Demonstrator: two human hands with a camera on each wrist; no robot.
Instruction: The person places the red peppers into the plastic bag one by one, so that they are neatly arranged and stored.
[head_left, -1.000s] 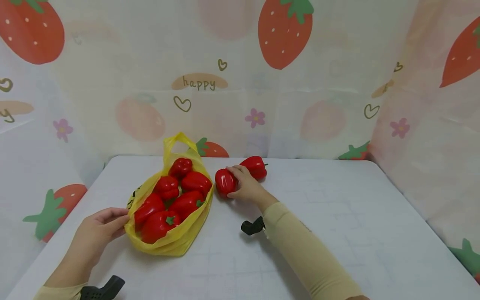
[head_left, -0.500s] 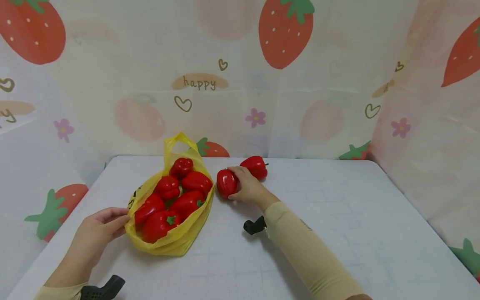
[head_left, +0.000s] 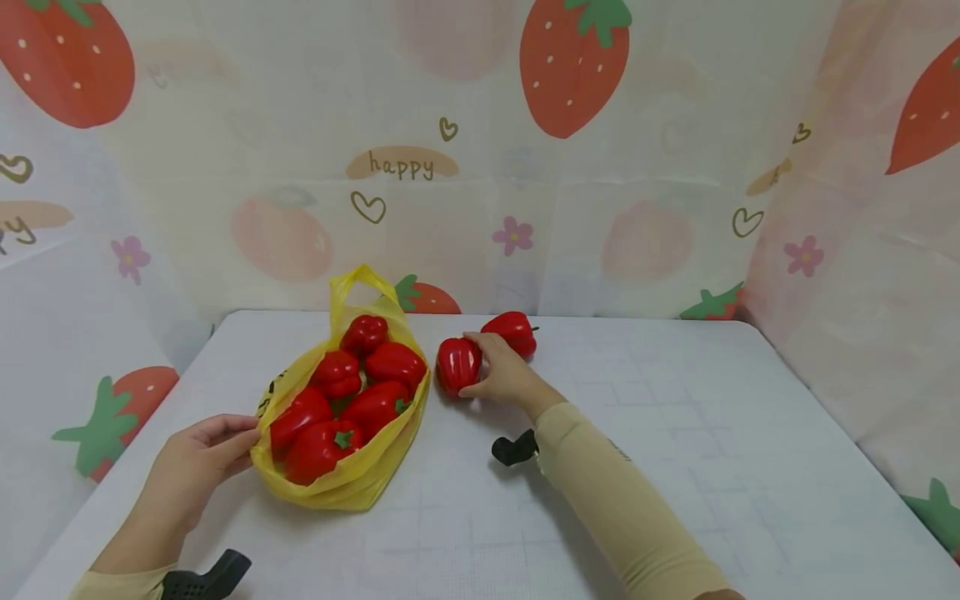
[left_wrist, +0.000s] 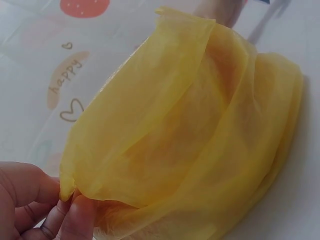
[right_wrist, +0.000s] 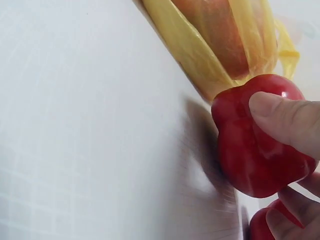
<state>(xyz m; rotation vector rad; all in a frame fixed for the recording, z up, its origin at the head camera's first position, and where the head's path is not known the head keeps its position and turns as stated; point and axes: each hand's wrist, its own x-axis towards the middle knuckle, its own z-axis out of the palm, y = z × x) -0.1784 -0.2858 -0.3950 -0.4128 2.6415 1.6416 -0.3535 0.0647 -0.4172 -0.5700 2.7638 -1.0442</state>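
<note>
A yellow plastic bag (head_left: pixel 348 492) lies on the table with its mouth open, holding several red bell peppers (head_left: pixel 375 408). My left hand (head_left: pixel 197 467) pinches the bag's left edge between thumb and fingers; the left wrist view shows that edge of thin film (left_wrist: pixel 67 187) caught at the fingertips. To the right of the bag, my right hand (head_left: pixel 510 377) grips a red bell pepper (head_left: pixel 456 367). In the right wrist view the thumb presses on one side of this pepper (right_wrist: pixel 255 145), and the fingers curl behind it. Another bell pepper (head_left: pixel 513 331) lies just behind the right hand.
The white table (head_left: pixel 675 467) ends at a back edge against a strawberry-print cloth backdrop (head_left: pixel 570 192). The bag's handle loop (head_left: pixel 362 275) stands up at its far end. Dark wrist-worn pieces (head_left: pixel 206 577) show on both arms.
The gripped pepper has turned slightly in the right hand, which has shifted a little to the right. The left hand keeps its pinch on the bag.
</note>
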